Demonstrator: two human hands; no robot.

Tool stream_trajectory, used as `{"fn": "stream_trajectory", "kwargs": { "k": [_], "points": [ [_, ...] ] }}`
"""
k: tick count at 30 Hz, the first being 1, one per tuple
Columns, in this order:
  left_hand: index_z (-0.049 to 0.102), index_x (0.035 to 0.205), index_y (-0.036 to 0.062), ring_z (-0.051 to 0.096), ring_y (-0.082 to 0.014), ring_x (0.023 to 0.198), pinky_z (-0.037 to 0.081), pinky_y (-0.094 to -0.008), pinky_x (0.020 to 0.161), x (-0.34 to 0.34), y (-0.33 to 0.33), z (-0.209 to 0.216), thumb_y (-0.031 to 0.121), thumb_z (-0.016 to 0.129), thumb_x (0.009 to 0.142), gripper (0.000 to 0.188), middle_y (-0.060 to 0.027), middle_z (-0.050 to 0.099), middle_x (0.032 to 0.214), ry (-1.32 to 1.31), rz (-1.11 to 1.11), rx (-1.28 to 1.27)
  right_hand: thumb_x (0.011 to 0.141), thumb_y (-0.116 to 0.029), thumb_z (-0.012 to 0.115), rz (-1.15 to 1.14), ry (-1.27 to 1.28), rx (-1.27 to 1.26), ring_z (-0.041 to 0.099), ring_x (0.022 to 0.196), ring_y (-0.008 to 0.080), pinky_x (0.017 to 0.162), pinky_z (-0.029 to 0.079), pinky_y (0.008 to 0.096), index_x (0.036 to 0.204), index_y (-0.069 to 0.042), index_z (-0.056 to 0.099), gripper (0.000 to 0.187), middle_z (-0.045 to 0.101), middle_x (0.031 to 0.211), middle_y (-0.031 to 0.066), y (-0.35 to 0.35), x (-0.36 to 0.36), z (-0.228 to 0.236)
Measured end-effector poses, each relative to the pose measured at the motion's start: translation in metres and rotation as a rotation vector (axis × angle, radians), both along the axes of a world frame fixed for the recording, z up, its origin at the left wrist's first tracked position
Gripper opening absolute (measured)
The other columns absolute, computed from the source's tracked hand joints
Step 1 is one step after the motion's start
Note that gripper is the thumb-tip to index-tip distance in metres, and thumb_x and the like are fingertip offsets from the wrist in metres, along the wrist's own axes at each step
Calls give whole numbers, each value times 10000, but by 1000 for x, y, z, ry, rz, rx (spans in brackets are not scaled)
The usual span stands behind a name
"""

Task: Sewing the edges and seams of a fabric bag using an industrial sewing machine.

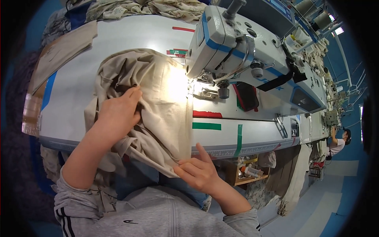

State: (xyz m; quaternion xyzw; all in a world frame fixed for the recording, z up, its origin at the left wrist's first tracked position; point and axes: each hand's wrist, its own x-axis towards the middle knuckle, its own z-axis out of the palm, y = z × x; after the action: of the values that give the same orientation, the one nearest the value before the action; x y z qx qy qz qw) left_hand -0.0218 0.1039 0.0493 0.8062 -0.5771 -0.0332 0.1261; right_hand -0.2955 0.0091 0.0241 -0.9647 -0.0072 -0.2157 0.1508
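A beige garment (167,114) lies bunched on the white sewing table, its right edge running along the lit needle area of a white and blue sewing machine (233,47). My left hand (121,112) is closed on a fold of the cloth at the garment's middle, fingertips partly hidden in the folds. At the near right corner, my right hand (198,172) pinches the garment's edge, its thumb raised away from the fingers. The cloth hangs over the table's front edge toward my lap. The presser foot (204,94) is beside the cloth, and I cannot tell whether it touches it.
Beige cut pieces (65,53) lie at the table's left, with a patterned fabric pile (144,10) at the back. Red and green tape (206,126) marks the tabletop. Below it hangs a wooden drawer (250,173) with small items. A co-worker (338,144) sits far right.
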Motion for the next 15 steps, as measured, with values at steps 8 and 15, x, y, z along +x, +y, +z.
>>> {"fn": "stream_trajectory", "kwargs": {
  "k": [8, 15],
  "points": [
    [522, 1303, 57, 690, -294, 903, 552, -414, 793, 0, -15, -3, 181, 654, 840, 497, -81, 513, 1434, 56, 25, -14, 731, -79, 687, 27, 41, 22, 666, 822, 110, 1145, 355, 503, 912, -133, 708, 190, 643, 807, -16, -12, 3, -1],
    [524, 1301, 72, 685, -306, 917, 555, -416, 802, 12, -33, -15, 184, 655, 842, 490, -72, 520, 1429, 115, 31, -81, 722, -82, 695, -2, 24, 40, 674, 840, 113, 1127, 390, 489, 916, -128, 712, 199, 640, 788, -19, -27, 18, 0]
  ]
}}
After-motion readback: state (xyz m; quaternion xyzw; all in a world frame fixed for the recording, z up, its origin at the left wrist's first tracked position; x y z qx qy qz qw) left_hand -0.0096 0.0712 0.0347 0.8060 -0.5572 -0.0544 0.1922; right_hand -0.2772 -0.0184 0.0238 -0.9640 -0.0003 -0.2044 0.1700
